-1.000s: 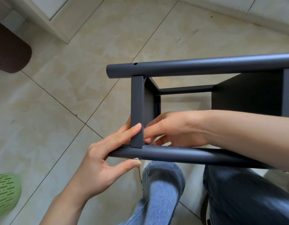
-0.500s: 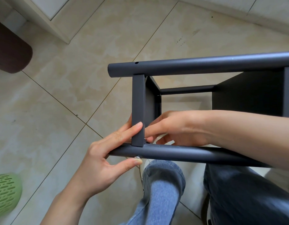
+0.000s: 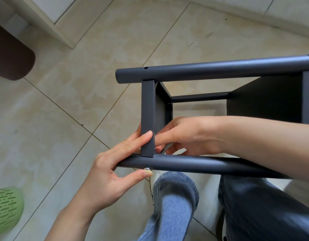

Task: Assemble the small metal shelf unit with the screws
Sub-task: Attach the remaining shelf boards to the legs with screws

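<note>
1. Beige floor tiles (image 3: 66, 105) with thin grout lines fill the view, and a pale cabinet base (image 3: 51, 20) crosses the far left corner.
2. On the floor's left edge sits a dark brown rounded object (image 3: 9, 58), and a green perforated object (image 3: 4, 211) lies nearer, at the lower left.
3. The dark grey metal shelf unit (image 3: 264, 103) lies on its side over the person's blue-jeaned legs (image 3: 174, 202), with two round tubes running left to right and a flat crossbar (image 3: 147, 117) joining them.
4. The far tube (image 3: 211, 71) shows an open screw hole near its left end.
5. The left hand (image 3: 113, 173) grips the near tube (image 3: 193, 164) at its left end: the forefinger lies along the crossbar, and the thumb presses a silver screw (image 3: 147, 169) from below.
6. The right hand (image 3: 186, 136) reaches inside the frame, fingers curled and pinching at the joint behind the crossbar; what they hold cannot be made out.
</note>
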`<action>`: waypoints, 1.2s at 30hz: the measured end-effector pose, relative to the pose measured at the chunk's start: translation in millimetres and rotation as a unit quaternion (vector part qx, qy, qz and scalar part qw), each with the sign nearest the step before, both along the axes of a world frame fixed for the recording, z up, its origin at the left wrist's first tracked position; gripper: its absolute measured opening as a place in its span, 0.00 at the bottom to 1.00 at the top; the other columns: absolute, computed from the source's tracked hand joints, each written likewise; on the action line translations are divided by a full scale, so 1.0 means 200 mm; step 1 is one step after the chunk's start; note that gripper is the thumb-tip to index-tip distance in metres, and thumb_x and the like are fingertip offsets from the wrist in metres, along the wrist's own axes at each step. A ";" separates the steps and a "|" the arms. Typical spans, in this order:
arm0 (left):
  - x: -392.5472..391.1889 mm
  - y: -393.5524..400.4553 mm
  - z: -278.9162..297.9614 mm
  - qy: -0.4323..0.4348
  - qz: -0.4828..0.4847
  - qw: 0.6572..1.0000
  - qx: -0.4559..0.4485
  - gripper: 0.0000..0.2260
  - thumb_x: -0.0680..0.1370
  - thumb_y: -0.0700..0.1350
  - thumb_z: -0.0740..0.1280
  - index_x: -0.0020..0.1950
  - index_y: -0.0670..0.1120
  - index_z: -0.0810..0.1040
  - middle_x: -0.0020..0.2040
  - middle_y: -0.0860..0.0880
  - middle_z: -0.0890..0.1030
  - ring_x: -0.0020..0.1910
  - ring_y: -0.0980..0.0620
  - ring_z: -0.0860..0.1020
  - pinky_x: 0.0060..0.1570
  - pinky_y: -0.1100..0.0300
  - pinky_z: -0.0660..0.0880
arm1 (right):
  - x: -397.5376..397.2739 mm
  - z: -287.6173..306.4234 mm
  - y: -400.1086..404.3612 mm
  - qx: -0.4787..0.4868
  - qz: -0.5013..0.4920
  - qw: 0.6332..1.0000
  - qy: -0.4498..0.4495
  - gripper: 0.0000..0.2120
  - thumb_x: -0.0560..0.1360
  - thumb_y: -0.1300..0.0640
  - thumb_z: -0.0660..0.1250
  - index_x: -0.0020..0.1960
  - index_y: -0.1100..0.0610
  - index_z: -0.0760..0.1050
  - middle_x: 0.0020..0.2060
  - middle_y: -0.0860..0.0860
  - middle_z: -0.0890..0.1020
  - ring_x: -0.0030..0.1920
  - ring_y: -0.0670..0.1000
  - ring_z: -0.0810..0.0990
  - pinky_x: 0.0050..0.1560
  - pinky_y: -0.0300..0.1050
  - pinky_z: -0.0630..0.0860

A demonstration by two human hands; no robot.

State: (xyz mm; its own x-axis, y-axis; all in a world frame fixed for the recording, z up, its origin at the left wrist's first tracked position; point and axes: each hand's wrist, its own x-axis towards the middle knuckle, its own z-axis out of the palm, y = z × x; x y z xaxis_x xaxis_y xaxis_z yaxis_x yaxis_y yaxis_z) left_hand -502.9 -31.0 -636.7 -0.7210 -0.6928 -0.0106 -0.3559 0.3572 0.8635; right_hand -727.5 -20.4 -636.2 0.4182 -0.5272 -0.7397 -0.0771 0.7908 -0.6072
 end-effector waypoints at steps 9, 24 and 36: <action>-0.01 0.00 -0.01 -0.005 0.006 1.000 0.001 0.30 0.70 0.51 0.73 0.70 0.70 0.71 0.72 0.65 0.71 0.73 0.62 0.67 0.67 0.71 0.65 | -0.02 0.00 0.00 0.019 -0.018 0.999 0.021 0.05 0.74 0.55 0.73 0.46 0.56 0.81 0.40 0.51 0.80 0.38 0.48 0.74 0.44 0.45 0.72; -0.01 -0.01 0.00 -0.005 0.003 1.000 0.002 0.30 0.71 0.51 0.73 0.71 0.68 0.70 0.72 0.65 0.72 0.73 0.61 0.68 0.68 0.70 0.65 | -0.02 0.02 -0.01 0.020 0.006 1.000 0.001 0.09 0.74 0.54 0.71 0.35 0.52 0.78 0.36 0.49 0.79 0.36 0.47 0.76 0.44 0.44 0.72; -0.01 -0.02 -0.01 -0.002 0.002 1.000 -0.005 0.30 0.72 0.51 0.73 0.71 0.68 0.70 0.72 0.65 0.72 0.73 0.62 0.68 0.68 0.70 0.65 | -0.03 0.04 -0.02 0.017 0.008 1.000 0.019 0.05 0.74 0.54 0.71 0.40 0.53 0.81 0.38 0.50 0.80 0.39 0.48 0.76 0.48 0.47 0.72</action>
